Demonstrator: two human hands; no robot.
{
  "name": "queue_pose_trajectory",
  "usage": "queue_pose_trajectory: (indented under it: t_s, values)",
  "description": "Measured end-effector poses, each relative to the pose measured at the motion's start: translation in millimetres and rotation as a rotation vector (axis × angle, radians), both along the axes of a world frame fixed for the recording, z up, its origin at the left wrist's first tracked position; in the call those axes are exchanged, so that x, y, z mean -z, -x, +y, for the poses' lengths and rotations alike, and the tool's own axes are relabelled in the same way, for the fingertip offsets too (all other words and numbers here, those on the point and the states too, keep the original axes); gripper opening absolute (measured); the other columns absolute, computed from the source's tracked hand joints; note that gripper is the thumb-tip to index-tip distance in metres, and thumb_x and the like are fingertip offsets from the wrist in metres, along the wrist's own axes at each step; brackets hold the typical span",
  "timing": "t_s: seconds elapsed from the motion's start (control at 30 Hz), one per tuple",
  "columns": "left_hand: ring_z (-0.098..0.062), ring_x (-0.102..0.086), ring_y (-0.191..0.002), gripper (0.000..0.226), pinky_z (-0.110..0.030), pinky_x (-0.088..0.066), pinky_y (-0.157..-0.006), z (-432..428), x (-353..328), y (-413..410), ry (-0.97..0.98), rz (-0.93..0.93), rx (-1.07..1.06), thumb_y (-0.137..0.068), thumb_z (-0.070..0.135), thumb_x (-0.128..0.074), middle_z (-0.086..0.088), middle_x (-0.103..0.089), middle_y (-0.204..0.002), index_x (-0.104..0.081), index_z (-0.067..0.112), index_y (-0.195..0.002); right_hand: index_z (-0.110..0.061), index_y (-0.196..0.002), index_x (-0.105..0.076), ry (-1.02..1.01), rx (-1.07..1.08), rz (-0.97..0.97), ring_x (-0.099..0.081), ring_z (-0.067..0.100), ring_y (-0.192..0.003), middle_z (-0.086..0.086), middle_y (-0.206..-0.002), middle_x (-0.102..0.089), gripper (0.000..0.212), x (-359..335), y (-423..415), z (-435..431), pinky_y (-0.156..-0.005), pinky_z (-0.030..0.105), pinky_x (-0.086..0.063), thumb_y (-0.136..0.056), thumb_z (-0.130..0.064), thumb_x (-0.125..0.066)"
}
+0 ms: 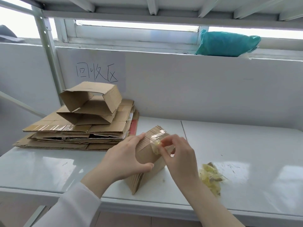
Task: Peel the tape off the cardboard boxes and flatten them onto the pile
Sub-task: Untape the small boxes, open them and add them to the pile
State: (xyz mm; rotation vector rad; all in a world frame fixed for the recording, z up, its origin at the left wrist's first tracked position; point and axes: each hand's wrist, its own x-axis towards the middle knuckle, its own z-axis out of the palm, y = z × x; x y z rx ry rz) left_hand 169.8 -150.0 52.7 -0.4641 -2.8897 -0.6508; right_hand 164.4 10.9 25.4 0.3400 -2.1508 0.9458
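Note:
A small brown cardboard box (147, 167) stands tilted on the white table (246, 153) in front of me. My left hand (126, 159) grips its left side, thumb underneath and fingers over the top edge. My right hand (178, 158) pinches a crumpled strip of clear tape (158, 141) at the box's upper right corner; part of the strip still clings to the cardboard. At the back left lies the pile of flattened cardboard (78, 133), with two half-collapsed boxes (91, 102) resting on top.
A wad of peeled yellowish tape (211, 179) lies on the table to the right of my right hand. A wall with handwritten characters (96, 73) rises behind the table. A teal bag (227, 44) sits on the window ledge. A metal rack post (49, 59) stands at the left.

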Motion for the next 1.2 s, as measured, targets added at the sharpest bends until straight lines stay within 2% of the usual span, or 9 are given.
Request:
queue_pose_trajectory:
  t_s: [0.07,0.2,0.3,0.43,0.53,0.73,0.87,1.0,1.2]
  values:
    - [-0.006,-0.038,-0.127,0.101,-0.026,-0.036,-0.097,1.2,0.3,0.1,0.0,0.002,0.0,-0.055,0.065,-0.051,0.018,-0.03,-0.146,-0.017,0.035,-0.146,-0.021,-0.082,-0.069,-0.064,0.0,0.061,-0.052,0.006,-0.081,-0.007,-0.084,-0.064,0.011,4.7,1.9,-1.2,-0.071,0.01,-0.041,-0.075,-0.03,-0.067]
    - [-0.006,-0.038,-0.127,0.1,-0.024,-0.034,-0.096,-0.1,1.9,1.0,-0.019,0.006,-0.018,-0.056,0.065,-0.051,0.018,-0.031,-0.145,-0.018,0.035,-0.145,-0.022,-0.096,-0.073,-0.089,-0.059,-0.003,-0.042,0.011,-0.091,-0.005,-0.094,-0.058,0.035,6.8,2.7,-1.6,-0.082,0.005,-0.032,-0.079,-0.045,-0.053]
    - [-0.005,-0.037,-0.128,0.099,-0.024,-0.035,-0.096,0.7,1.3,-0.9,-0.009,0.024,-0.01,-0.06,0.065,-0.056,0.017,-0.03,-0.145,-0.017,0.034,-0.146,-0.017,-0.093,-0.074,-0.097,-0.052,0.005,-0.048,0.014,-0.084,-0.003,-0.08,-0.064,0.03,4.6,3.0,-1.6,-0.077,0.009,-0.034,-0.069,-0.033,-0.067]
    - [-0.005,-0.036,-0.129,0.101,-0.026,-0.037,-0.099,4.1,3.1,-7.5,0.044,0.058,0.033,-0.059,0.066,-0.052,0.019,-0.029,-0.146,-0.013,0.034,-0.146,-0.012,-0.089,-0.073,0.041,0.011,-0.066,-0.05,0.014,-0.082,-0.001,-0.083,-0.058,0.011,-1.9,9.4,5.2,-0.074,0.001,-0.032,-0.079,-0.014,-0.069]
    - [-0.005,-0.035,-0.129,0.1,-0.025,-0.036,-0.099,3.8,5.1,-10.0,0.032,0.074,0.038,-0.059,0.066,-0.052,0.018,-0.029,-0.146,-0.014,0.034,-0.146,-0.011,-0.094,-0.073,0.153,0.04,-0.213,-0.049,0.013,-0.083,-0.007,-0.081,-0.047,0.013,-3.4,15.4,8.0,-0.071,0.0,-0.031,-0.084,-0.013,-0.065]
    - [-0.006,-0.034,-0.13,0.094,-0.025,-0.034,-0.1,5.7,5.2,-9.9,0.029,0.112,0.036,-0.07,0.057,-0.063,0.017,-0.028,-0.147,-0.014,0.032,-0.146,-0.026,-0.113,-0.058,0.334,0.072,-0.195,-0.056,0.003,-0.075,-0.01,-0.075,-0.057,0.03,-5.0,13.0,-0.5,-0.066,0.002,-0.033,-0.087,-0.013,-0.061]
    - [-0.005,-0.033,-0.131,0.094,-0.023,-0.033,-0.099,3.3,7.1,-9.0,0.017,0.128,0.025,-0.07,0.058,-0.063,0.017,-0.028,-0.147,-0.014,0.032,-0.146,-0.012,-0.094,-0.064,0.151,0.102,-0.023,-0.058,0.018,-0.077,-0.007,-0.076,-0.059,0.01,-0.2,5.8,-7.5,-0.066,0.013,-0.036,-0.088,-0.013,-0.056]
    - [-0.003,-0.033,-0.129,0.098,-0.02,-0.033,-0.097,4.1,9.8,-11.8,0.001,0.146,0.039,-0.066,0.063,-0.06,0.018,-0.028,-0.145,-0.014,0.032,-0.146,-0.012,-0.09,-0.07,0.013,0.122,-0.023,-0.042,0.013,-0.094,0.002,-0.104,-0.056,0.022,5.6,5.9,-6.8,-0.076,0.008,-0.03,-0.08,-0.031,-0.067]
    - [0.001,-0.035,-0.122,0.098,-0.014,-0.031,-0.084,1.1,16.1,-19.9,0.008,0.194,0.057,-0.059,0.068,-0.05,0.024,-0.028,-0.141,-0.014,0.037,-0.144,-0.017,-0.077,-0.066,0.138,0.114,-0.042,-0.058,0.013,-0.069,-0.008,-0.069,-0.061,0.006,-4.8,6.0,4.3,-0.064,0.009,-0.037,-0.081,-0.013,-0.068]
